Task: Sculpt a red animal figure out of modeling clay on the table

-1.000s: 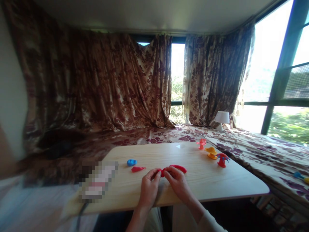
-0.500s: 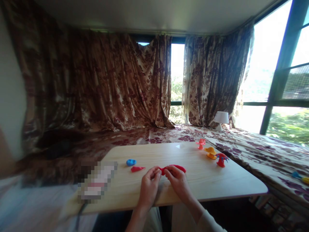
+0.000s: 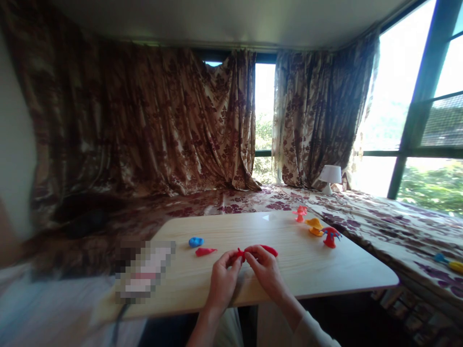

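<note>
Over the near middle of the table [image 3: 173, 284], both hands pinch one small red piece of what looks like modelling clay [image 3: 241, 254]. My left hand [image 3: 224, 273] grips its left side between thumb and fingertips. From the right, my right hand [image 3: 265, 270] closes on the same piece, its fingers partly covering it. A longer red clay piece [image 3: 269, 250] lies just behind my right hand, partly hidden by it. To the left of the hands rest a pointed red clay piece [image 3: 205, 252] and a blue lump [image 3: 196, 242].
Three mushroom-like figures stand at the table's right: a pink-red one [image 3: 300, 213], a yellow one [image 3: 314, 227] and a red one with blue bits [image 3: 330, 237]. A blurred-out device [image 3: 146, 270] with a cable lies at left. A white lamp [image 3: 330, 177] stands beyond.
The red clay between my fingers has changed shape slightly, with a small point now showing at its top. My hands have barely moved; the view has shifted a little.
</note>
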{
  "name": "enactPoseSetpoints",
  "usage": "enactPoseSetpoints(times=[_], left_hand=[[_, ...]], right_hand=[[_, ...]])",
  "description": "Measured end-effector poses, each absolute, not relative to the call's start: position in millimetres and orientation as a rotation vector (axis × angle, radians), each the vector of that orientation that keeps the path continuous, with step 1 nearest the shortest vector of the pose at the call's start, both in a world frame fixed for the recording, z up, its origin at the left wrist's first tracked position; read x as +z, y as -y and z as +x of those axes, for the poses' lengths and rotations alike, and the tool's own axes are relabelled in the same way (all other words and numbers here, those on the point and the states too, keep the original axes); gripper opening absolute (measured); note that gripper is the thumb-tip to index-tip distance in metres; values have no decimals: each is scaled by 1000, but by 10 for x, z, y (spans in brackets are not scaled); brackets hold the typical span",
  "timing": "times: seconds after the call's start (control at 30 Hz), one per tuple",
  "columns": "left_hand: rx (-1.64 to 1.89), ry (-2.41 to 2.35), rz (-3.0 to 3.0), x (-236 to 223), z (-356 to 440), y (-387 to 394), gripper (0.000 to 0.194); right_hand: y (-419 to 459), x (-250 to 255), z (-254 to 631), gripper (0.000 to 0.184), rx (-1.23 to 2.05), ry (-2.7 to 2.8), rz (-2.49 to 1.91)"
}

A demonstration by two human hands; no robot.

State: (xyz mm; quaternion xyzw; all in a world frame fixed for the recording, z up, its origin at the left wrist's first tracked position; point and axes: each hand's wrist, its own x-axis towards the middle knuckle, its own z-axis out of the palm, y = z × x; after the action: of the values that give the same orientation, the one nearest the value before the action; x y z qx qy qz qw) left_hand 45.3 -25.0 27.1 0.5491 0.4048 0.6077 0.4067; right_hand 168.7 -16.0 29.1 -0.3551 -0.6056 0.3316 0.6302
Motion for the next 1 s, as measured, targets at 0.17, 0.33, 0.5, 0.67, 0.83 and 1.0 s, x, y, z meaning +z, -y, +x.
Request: enactPoseSetpoints(times=[0.17, 0.33, 0.5, 0.67, 0.83, 1.0], left_hand=[[1521, -1019, 1415, 250, 451, 239, 24], [1530, -1056, 1420, 272, 441, 242, 26], [1528, -1096, 1423, 307, 428, 270, 29], [1539, -1070, 1354, 348, 440, 317, 28], [1526, -1017, 1392, 359, 440, 325, 22], [1491, -977, 1384, 353, 427, 318, 31]], right_hand=[[181, 317, 1687, 20, 722, 1407, -840], [172, 315, 1710, 24, 764, 1359, -886], [142, 265, 1724, 28, 821, 1290, -902], [149, 255, 1709, 30, 840, 1339, -862], [159, 258, 1707, 28, 837, 1393, -822], [134, 241, 1711, 27, 839, 1358, -817]])
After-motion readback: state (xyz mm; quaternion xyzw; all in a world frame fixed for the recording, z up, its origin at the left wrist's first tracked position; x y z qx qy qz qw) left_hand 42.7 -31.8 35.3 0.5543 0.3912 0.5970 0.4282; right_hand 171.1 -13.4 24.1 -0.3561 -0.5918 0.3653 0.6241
